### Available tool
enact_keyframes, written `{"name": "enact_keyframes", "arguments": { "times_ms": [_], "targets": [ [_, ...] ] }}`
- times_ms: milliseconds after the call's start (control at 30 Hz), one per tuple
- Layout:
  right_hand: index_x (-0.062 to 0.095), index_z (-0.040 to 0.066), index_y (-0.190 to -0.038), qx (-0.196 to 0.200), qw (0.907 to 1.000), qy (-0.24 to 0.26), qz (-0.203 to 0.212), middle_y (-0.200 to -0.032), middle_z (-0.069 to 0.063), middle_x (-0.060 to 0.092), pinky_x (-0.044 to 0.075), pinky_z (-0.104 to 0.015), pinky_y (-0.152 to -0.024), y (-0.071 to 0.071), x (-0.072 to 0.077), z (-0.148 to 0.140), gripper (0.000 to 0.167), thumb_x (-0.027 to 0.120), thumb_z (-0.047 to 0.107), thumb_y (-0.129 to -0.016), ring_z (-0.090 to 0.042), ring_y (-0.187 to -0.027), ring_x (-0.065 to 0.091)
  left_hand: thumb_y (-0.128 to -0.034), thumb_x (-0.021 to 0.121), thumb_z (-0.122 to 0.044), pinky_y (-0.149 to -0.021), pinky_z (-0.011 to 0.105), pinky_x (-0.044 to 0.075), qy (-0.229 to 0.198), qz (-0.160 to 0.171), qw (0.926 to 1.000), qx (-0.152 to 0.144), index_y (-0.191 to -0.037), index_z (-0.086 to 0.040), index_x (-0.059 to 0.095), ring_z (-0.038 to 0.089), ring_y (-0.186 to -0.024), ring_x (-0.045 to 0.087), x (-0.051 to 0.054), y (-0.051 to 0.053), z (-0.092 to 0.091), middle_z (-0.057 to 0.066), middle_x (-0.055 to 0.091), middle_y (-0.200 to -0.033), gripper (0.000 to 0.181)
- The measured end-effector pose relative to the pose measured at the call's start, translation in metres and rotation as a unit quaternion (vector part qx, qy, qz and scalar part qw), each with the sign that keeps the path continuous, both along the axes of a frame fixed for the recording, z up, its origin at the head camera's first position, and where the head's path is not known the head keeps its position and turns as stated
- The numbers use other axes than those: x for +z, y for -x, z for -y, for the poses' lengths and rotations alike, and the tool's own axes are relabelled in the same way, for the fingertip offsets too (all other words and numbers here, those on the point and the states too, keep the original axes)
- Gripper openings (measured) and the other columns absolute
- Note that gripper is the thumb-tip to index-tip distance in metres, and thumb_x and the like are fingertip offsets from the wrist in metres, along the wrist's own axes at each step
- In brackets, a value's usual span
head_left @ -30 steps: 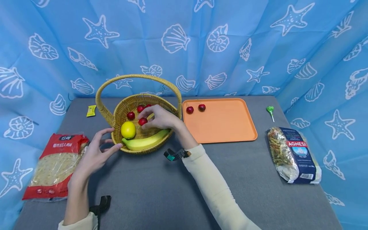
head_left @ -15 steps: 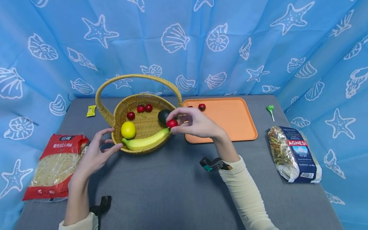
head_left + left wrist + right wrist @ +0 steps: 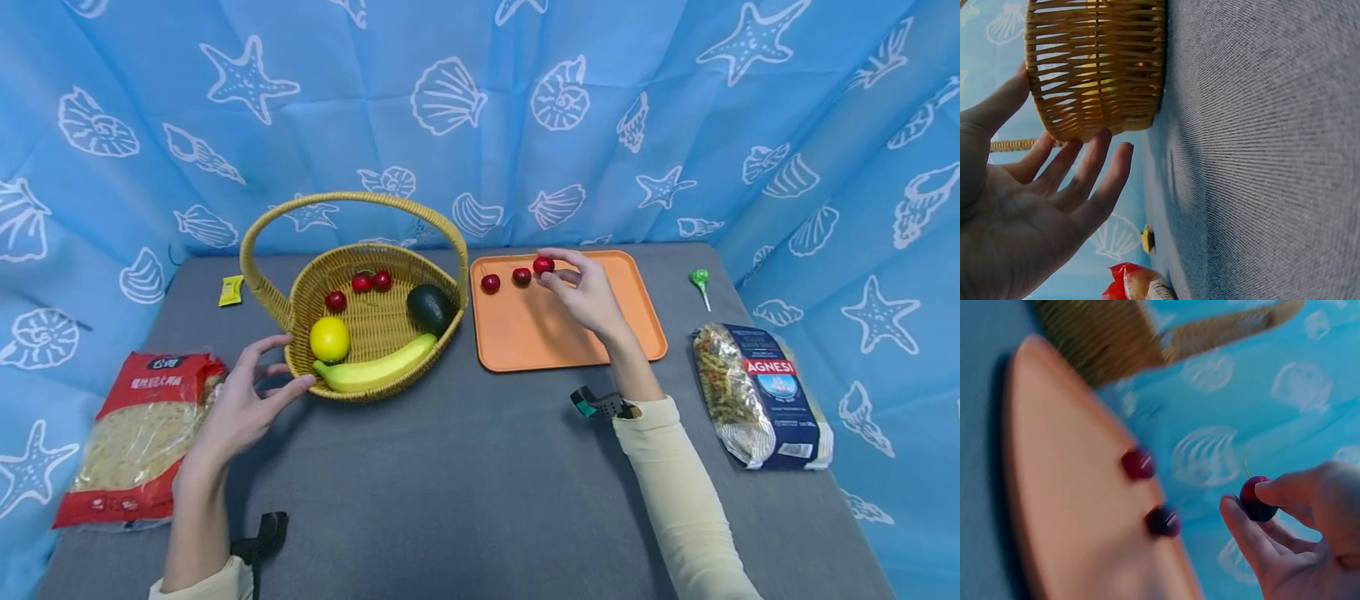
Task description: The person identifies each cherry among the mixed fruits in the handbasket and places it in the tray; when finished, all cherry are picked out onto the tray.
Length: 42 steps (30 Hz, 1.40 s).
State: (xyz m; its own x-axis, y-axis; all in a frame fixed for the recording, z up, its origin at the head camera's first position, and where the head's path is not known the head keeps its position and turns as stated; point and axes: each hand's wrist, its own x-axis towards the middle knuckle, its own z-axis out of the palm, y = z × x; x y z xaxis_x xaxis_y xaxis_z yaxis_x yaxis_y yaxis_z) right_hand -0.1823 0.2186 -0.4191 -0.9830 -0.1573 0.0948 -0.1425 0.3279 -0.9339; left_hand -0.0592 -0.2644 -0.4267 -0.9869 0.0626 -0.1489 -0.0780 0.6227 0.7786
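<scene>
My right hand (image 3: 588, 296) pinches a cherry (image 3: 1258, 499) between thumb and fingertips, held above the orange tray (image 3: 555, 348). On the tray, near its back left, lie two more cherries, one dark red (image 3: 491, 284) and one darker (image 3: 522, 277). With straight, spread fingers, my left hand (image 3: 243, 400) touches the left rim of the wicker basket (image 3: 378, 315). In the left wrist view its fingertips rest against the basket's woven side. Inside the basket are a yellow lemon-like fruit (image 3: 330, 339), a banana (image 3: 378, 367), an avocado (image 3: 431, 309) and several cherries (image 3: 362, 282).
A red bag of noodles (image 3: 138, 437) lies at the left, with a yellow wrapped candy (image 3: 231, 290) behind it. At the right are a green lollipop (image 3: 701, 283) and an AGNESI pasta bag (image 3: 765, 396). The basket's tall handle (image 3: 352, 197) arches over it. A blue curtain hangs behind.
My right hand has carried the cherry out of the basket, rightward to above the tray. The avocado has come into full view. My left hand stays at the basket's rim.
</scene>
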Motion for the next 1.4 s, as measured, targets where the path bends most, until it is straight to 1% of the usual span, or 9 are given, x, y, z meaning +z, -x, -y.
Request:
{"name": "enact_keyframes", "arguments": {
  "times_ms": [100, 200, 367, 667, 833, 1033, 1100, 1267, 1400],
  "targets": [
    [0.06, -0.003, -0.149, -0.017, 0.9994, -0.031, 0.007, -0.152, -0.023, 0.06, 0.063, -0.023, -0.088, 0.011, -0.016, -0.007, 0.042, 0.064, 0.005, -0.108, -0.046, -0.127, 0.072, -0.1048, 0.072, -0.043, -0.11, 0.071, 0.052, -0.002, 0.01, 0.9999, 0.004, -0.167, -0.01, 0.029, 0.052, -0.143, 0.053, 0.001, 0.001, 0.0, 0.028, 0.028, -0.174, 0.082],
    [0.061, -0.003, -0.148, -0.04, 0.9975, -0.053, 0.023, -0.15, -0.023, 0.061, 0.065, -0.028, -0.09, 0.021, -0.032, -0.012, 0.043, 0.067, 0.004, -0.106, -0.044, -0.126, 0.073, -0.1048, 0.071, -0.045, -0.11, 0.072, 0.052, -0.001, 0.013, 0.9999, 0.007, -0.167, -0.01, 0.029, 0.052, -0.143, 0.053, 0.001, 0.001, 0.0, 0.028, 0.029, -0.173, 0.083],
    [0.067, -0.003, -0.138, -0.081, 0.9921, -0.094, 0.015, -0.141, -0.025, 0.067, 0.062, -0.046, -0.105, 0.038, -0.051, -0.013, 0.038, 0.074, 0.005, -0.102, -0.041, -0.127, 0.073, -0.1049, 0.071, -0.045, -0.109, 0.071, 0.053, -0.004, 0.015, 0.9999, 0.005, -0.167, -0.011, 0.029, 0.052, -0.143, 0.053, 0.001, 0.0, 0.001, 0.028, 0.029, -0.174, 0.082],
    [0.068, 0.0, -0.141, -0.109, 0.9845, -0.137, 0.015, -0.141, -0.026, 0.069, 0.057, -0.054, -0.11, 0.048, -0.059, -0.013, 0.043, 0.078, 0.009, -0.1, -0.042, -0.127, 0.069, -0.105, 0.071, -0.045, -0.102, 0.063, 0.06, -0.005, 0.03, 0.9995, 0.002, -0.168, -0.014, 0.027, 0.053, -0.146, 0.052, 0.0, 0.003, 0.001, 0.027, 0.027, -0.175, 0.083],
    [0.063, 0.003, -0.147, -0.094, 0.9864, -0.13, 0.034, -0.148, -0.028, 0.063, 0.053, -0.057, -0.116, 0.049, -0.056, -0.014, 0.05, 0.079, 0.009, -0.099, -0.045, -0.135, 0.064, -0.1054, 0.071, -0.043, -0.103, 0.062, 0.059, -0.005, 0.031, 0.9995, 0.001, -0.169, -0.015, 0.027, 0.052, -0.146, 0.052, -0.001, 0.003, 0.002, 0.027, 0.027, -0.176, 0.082],
    [0.061, 0.004, -0.148, -0.089, 0.9887, -0.116, 0.031, -0.15, -0.027, 0.061, 0.052, -0.06, -0.117, 0.042, -0.046, -0.018, 0.052, 0.079, 0.011, -0.099, -0.047, -0.136, 0.063, -0.105, 0.071, -0.045, -0.096, 0.043, 0.06, -0.004, 0.03, 0.9995, -0.001, -0.169, -0.014, 0.027, 0.05, -0.145, 0.053, 0.0, 0.003, 0.002, 0.027, 0.03, -0.175, 0.083],
    [0.061, 0.002, -0.147, -0.086, 0.9909, -0.101, 0.02, -0.149, -0.028, 0.061, 0.052, -0.06, -0.117, 0.038, -0.04, -0.017, 0.052, 0.079, 0.01, -0.099, -0.047, -0.135, 0.063, -0.1049, 0.071, -0.045, -0.096, 0.043, 0.06, -0.003, 0.028, 0.9996, -0.001, -0.168, -0.014, 0.028, 0.051, -0.145, 0.053, 0.001, 0.003, 0.002, 0.027, 0.03, -0.175, 0.083],
    [0.064, 0.001, -0.143, -0.066, 0.9966, -0.045, -0.022, -0.145, -0.027, 0.064, 0.054, -0.057, -0.116, 0.021, -0.016, -0.005, 0.047, 0.079, 0.008, -0.099, -0.045, -0.133, 0.064, -0.1054, 0.071, -0.044, -0.097, 0.046, 0.059, -0.002, 0.021, 0.9998, -0.001, -0.168, -0.013, 0.028, 0.051, -0.145, 0.053, 0.002, 0.001, 0.001, 0.028, 0.03, -0.174, 0.082],
    [0.067, -0.001, -0.137, -0.037, 0.9973, 0.001, -0.064, -0.137, -0.022, 0.068, 0.061, -0.04, -0.109, -0.001, 0.011, 0.013, 0.042, 0.08, 0.006, -0.098, -0.033, -0.124, 0.068, -0.1056, 0.071, -0.042, -0.089, 0.027, 0.057, -0.006, 0.018, 0.9998, -0.003, -0.168, -0.012, 0.028, 0.051, -0.144, 0.053, 0.002, 0.0, 0.001, 0.029, 0.031, -0.173, 0.082]
  ]
}}
